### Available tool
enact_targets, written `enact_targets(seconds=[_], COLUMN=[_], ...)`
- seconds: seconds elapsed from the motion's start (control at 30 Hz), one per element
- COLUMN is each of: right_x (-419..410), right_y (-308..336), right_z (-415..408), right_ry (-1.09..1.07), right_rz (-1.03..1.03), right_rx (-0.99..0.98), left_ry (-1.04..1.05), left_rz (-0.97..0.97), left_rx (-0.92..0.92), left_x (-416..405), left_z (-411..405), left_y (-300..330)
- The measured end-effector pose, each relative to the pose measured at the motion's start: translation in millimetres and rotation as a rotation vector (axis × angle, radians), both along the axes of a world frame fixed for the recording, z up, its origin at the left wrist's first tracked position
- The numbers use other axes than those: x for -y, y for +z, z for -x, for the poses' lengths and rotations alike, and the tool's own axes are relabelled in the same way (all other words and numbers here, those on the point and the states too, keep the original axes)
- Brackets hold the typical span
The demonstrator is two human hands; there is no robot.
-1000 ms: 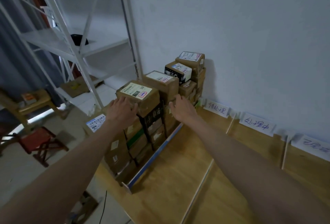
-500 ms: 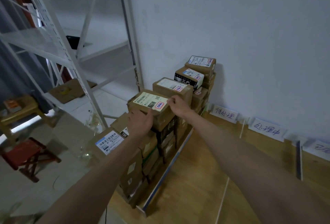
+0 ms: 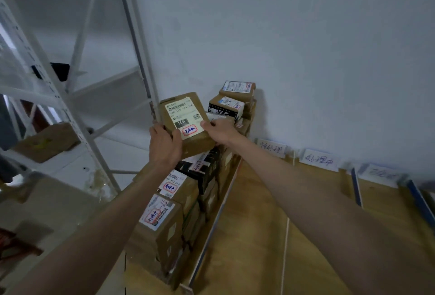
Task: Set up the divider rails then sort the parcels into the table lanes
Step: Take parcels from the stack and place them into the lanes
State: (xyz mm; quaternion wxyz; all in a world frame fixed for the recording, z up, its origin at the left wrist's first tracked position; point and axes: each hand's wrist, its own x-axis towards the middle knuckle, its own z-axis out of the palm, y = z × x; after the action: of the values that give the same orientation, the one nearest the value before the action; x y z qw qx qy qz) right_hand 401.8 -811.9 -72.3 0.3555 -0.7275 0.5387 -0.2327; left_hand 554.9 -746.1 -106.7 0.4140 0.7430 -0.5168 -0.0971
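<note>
A brown parcel (image 3: 186,115) with a white shipping label and a red-framed sticker is lifted and tilted toward me above the stack of parcels (image 3: 186,200). My left hand (image 3: 164,146) grips its lower left corner. My right hand (image 3: 220,130) holds its right edge with the thumb on the label. The stack fills the leftmost strip of the wooden table (image 3: 247,236), behind a blue-and-white divider rail (image 3: 216,214). A thin white rail (image 3: 286,243) and a blue rail (image 3: 356,188) lie farther right.
Three handwritten paper signs stand along the wall: the left sign (image 3: 271,147), the middle sign (image 3: 320,160) and the right sign (image 3: 380,174). A white metal shelf rack (image 3: 77,115) stands left of the table. A red stool (image 3: 14,245) sits on the floor at lower left.
Both hands took the top parcel off the stack and raised it, tilting its label toward me. The view swung to the right and closer.
</note>
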Motion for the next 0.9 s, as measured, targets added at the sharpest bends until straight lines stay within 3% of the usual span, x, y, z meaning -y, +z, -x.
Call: enact_targets(seconds=[0.27,0.4,0.7,0.9], right_x=[-25.7,-42.1,-107.6,-168.0], right_y=[30.1,27.8,-10.0,-40.7], right_z=[44.9,92.4,210.6,295.1], right_ry=[-0.306,-0.473,-0.797,-0.934], right_rz=[0.130,0.121,0.039,-0.084], right_rx=[0.119,0.130,0.076,0.046], left_ry=[-0.288,-0.438,-0.729,-0.860], left_rz=[0.106,0.040,-0.114,-0.121], left_rx=[0.185,0.356,0.694,0.734], left_x=[23.1,23.9,12.8,-3.7], left_z=[19.0,48.2,145.6,228.4], left_y=[51.4,56.2,9.5,-26.0])
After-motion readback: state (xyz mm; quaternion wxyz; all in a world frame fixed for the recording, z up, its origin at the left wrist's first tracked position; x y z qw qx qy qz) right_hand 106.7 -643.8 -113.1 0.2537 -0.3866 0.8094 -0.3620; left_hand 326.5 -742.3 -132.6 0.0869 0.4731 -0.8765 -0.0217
